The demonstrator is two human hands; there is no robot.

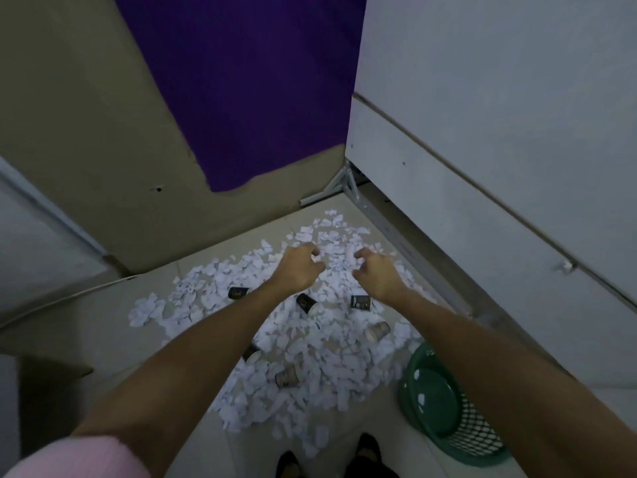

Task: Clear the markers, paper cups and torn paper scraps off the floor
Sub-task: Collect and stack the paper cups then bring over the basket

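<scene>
Your left hand (299,265) was curled, seemingly pinching a scrap at its fingertips; your right hand (378,270) hung loosely clawed, holding nothing. Thin, ragged white scraps (320,360) carpeted the floor (103,339) from the far corner to your shoes (344,457), with dark paper cups (238,293) lying tipped among them; no markers were visible, possibly buried. Risk noted: light scraps could flutter away from a loose grab, and cups could roll. The green mesh basket (448,412) lay on its side, near right, so contents could spill.
</scene>
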